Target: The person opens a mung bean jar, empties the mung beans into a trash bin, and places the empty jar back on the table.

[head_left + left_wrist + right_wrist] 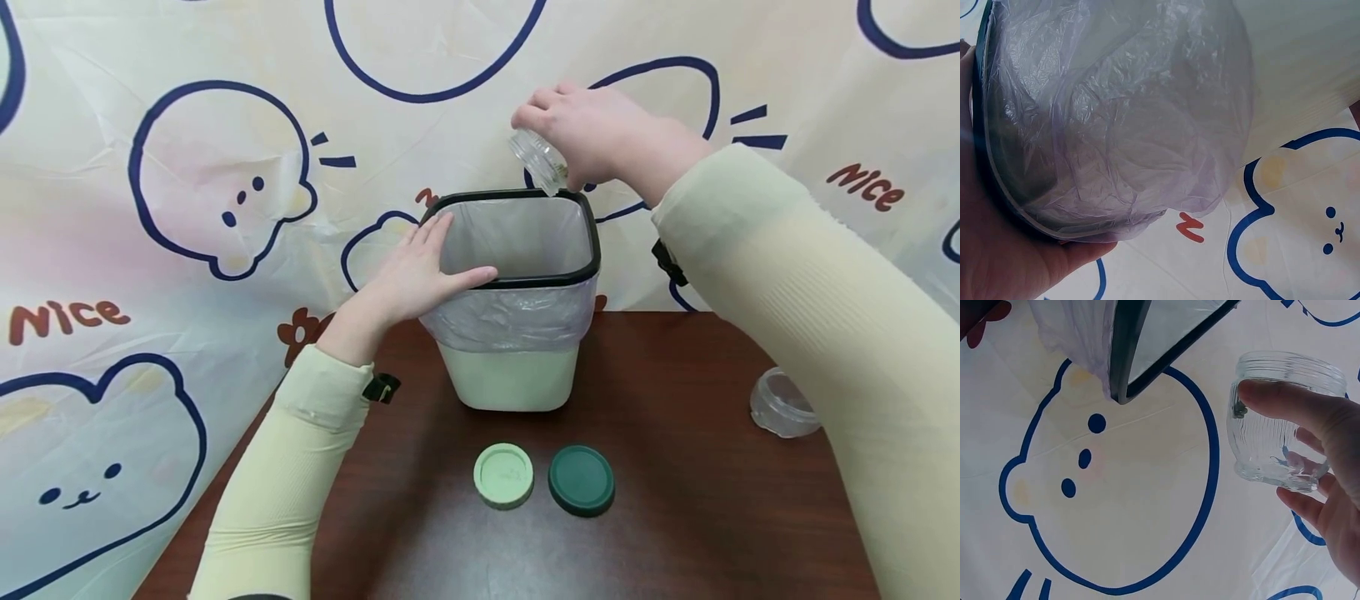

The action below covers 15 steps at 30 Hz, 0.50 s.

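My right hand (592, 133) grips a small clear jar (537, 158), tipped over above the far right rim of the bin. In the right wrist view, the jar (1285, 434) has a threaded neck, and a small dark green bit shows at its side. A pale green bin (513, 379) with a black rim and a translucent liner (517, 321) stands on the table. My left hand (416, 275) rests on its left rim with fingers extended and thumb spread along the near edge. The bin's bottom inside is hidden.
On the dark wood table (420, 517), a light green lid (503, 475) and a dark green lid (581, 480) lie in front of the bin. Another clear jar (783, 404) stands at the right, partly behind my right sleeve. A cartoon-printed sheet (420, 142) hangs behind.
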Motion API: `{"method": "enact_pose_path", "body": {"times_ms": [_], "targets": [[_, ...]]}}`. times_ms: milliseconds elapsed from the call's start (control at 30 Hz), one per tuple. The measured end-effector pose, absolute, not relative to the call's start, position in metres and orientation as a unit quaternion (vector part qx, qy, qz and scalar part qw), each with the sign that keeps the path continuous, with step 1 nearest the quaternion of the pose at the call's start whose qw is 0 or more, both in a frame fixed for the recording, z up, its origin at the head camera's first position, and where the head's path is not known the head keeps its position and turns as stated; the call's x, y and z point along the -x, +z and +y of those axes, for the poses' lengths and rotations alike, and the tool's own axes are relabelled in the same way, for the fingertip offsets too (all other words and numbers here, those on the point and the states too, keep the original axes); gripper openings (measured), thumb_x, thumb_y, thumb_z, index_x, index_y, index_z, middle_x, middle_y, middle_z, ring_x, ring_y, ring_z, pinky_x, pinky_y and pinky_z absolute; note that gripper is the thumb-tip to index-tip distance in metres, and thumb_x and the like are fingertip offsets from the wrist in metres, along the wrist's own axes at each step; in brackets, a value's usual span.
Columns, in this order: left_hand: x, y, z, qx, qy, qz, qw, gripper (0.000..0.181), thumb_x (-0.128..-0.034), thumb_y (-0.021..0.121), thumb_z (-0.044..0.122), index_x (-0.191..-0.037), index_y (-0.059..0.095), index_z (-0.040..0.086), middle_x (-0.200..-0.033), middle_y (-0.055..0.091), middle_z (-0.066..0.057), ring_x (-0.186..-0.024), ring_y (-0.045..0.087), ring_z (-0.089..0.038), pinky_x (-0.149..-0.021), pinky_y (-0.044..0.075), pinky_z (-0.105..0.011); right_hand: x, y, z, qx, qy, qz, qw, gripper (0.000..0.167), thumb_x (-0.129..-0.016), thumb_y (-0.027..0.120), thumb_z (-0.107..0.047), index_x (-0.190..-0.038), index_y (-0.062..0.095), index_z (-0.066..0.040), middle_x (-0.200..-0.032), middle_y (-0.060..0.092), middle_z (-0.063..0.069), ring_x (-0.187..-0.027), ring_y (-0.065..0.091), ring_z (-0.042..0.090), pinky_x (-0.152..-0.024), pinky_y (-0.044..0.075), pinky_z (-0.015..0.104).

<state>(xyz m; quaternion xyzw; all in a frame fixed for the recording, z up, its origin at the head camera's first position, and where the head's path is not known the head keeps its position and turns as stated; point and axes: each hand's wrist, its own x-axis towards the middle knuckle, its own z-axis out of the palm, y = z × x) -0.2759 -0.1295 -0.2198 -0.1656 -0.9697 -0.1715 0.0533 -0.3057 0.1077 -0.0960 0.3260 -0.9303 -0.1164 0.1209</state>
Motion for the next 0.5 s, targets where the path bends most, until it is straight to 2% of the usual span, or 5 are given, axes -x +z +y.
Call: {"method": "enact_pose_path", "body": {"times_ms": [267,500], "targets": [[0.275,-0.219,-0.131,0.167,-0.172,-0.970,0.051,0.109,-0.0800,0.049,0.079,-0.157,0.007,0.014,-0.162,0.010,-0.009,-0.147,0.006,-0.031,-0.114,0.012,-0.054,0.301,-0.084,0.104,-0.324,-0.120,-0.921,0.180,0.085,-0.074,0.079,0.001,-0.145,0.034,-0.004,-0.144,0.035,0.026,-0.131,0.031,0.045,-0.097,0.039,0.061],[0.275,-0.219,-0.130,0.164,-0.172,-0.970,0.051,0.110,-0.0797,0.049,0.080,-0.157,0.007,0.014,-0.162,0.009,-0.008,-0.147,0.006,-0.032,-0.114,0.013,-0.054,0.302,-0.091,0.102,-0.339,-0.149,-0.918,0.141,0.084,-0.072,0.080,0.002,-0.143,0.036,-0.002,-0.142,0.037,0.027,-0.127,0.035,0.047,-0.098,0.038,0.060]]}}
